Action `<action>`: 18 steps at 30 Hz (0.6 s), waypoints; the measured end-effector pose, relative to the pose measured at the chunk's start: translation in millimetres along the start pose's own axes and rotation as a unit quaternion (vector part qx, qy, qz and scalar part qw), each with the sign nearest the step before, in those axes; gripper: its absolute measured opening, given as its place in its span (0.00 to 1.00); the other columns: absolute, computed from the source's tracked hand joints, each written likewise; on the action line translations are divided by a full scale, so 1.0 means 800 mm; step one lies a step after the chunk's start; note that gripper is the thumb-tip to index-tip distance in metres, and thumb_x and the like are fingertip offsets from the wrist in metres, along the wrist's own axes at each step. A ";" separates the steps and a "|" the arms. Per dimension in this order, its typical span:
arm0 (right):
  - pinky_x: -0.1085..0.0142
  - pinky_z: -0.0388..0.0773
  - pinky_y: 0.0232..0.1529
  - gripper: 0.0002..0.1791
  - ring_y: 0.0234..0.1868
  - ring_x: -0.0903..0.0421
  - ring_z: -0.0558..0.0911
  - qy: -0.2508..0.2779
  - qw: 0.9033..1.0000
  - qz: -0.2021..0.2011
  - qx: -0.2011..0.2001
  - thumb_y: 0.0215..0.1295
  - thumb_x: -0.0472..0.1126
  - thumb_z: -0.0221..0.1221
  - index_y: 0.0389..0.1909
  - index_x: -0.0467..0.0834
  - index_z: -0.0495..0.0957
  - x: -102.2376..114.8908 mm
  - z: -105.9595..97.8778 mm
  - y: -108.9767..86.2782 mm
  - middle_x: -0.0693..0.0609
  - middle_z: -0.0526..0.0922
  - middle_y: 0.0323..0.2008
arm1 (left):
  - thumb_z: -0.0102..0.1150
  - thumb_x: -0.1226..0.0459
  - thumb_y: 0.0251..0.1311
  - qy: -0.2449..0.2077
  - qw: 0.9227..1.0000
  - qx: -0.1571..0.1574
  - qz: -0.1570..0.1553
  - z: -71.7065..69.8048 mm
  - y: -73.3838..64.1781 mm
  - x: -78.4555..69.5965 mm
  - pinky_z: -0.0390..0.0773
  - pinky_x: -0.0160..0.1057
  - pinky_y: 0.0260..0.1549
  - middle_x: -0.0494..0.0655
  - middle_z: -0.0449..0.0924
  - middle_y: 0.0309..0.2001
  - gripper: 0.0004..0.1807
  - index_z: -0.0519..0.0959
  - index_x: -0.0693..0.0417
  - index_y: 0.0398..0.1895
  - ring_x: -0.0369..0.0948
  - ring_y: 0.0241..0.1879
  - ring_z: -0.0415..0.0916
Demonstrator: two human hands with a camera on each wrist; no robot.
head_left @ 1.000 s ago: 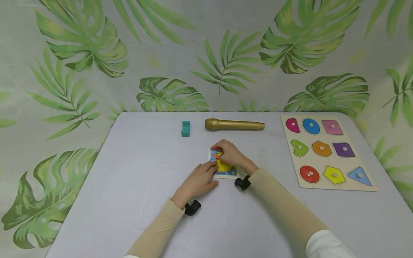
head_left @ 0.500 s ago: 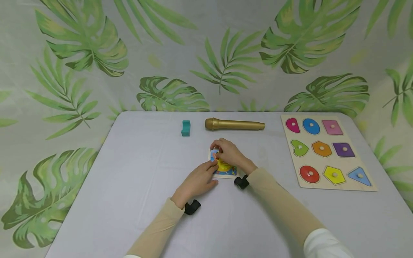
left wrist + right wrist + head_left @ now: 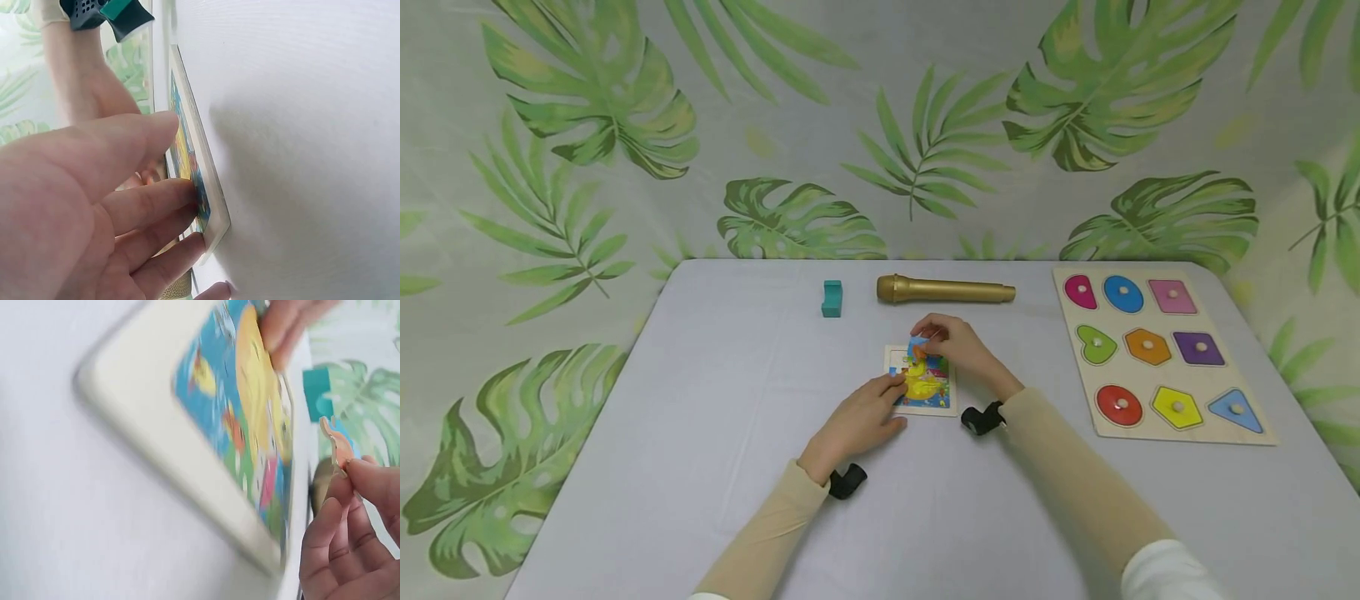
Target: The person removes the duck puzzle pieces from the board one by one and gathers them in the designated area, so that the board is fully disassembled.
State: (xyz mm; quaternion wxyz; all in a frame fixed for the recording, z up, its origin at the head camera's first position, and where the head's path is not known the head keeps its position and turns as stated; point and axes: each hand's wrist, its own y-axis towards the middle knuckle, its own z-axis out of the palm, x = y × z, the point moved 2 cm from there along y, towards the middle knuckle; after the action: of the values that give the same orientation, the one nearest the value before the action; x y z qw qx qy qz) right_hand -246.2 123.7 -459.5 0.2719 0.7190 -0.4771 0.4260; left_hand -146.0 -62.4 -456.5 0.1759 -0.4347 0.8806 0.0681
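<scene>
item: duck puzzle tray [image 3: 953, 407], a small cream-framed board lying flat on the grey table [image 3: 715, 467], its long axis running away from the person; all places below are given from it.

- puzzle piece [image 3: 920, 347]: blue and orange, pinched between thumb and fingertips of the right hand [image 3: 958, 346], held just above the tray's far edge and lifted clear of the picture (a bare pale patch is seen at the tray's far left corner). in the right wrist view the piece [image 3: 337, 444] is seen edge-on, apart from the tray [image 3: 162, 450].
- left hand [image 3: 861, 421]: at the near left corner, fingers nearly straight, fingertips [image 3: 181, 187] pressed flat on the picture and frame [image 3: 212, 200], nothing gripped.
- nearer hand: the right one is already over the far end; the left one is laid on the near end.
- gold microphone [image 3: 945, 290]: beyond the tray, lying crosswise, well apart.
- teal block [image 3: 831, 298]: beyond and to the left.
- shape board [image 3: 1217, 421]: well to the right, nine pegged shapes seated.
</scene>
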 end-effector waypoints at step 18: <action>0.68 0.73 0.32 0.14 0.31 0.54 0.72 0.024 0.993 0.111 -0.018 0.59 0.30 0.58 0.46 0.30 0.77 -0.050 -0.076 -0.038 0.45 0.77 0.34 | 0.58 0.59 0.65 -0.015 1.000 -0.002 -0.008 -0.003 -0.002 -0.001 0.61 0.44 0.64 0.55 0.63 0.68 0.29 0.68 0.65 0.65 0.50 0.67 0.60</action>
State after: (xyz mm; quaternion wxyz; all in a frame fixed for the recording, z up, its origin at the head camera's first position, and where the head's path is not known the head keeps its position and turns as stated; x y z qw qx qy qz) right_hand -247.3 202.8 -464.2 0.2473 0.6463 -0.5547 0.4620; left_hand -144.6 -63.4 -454.0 0.1885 -0.4411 0.8742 0.0754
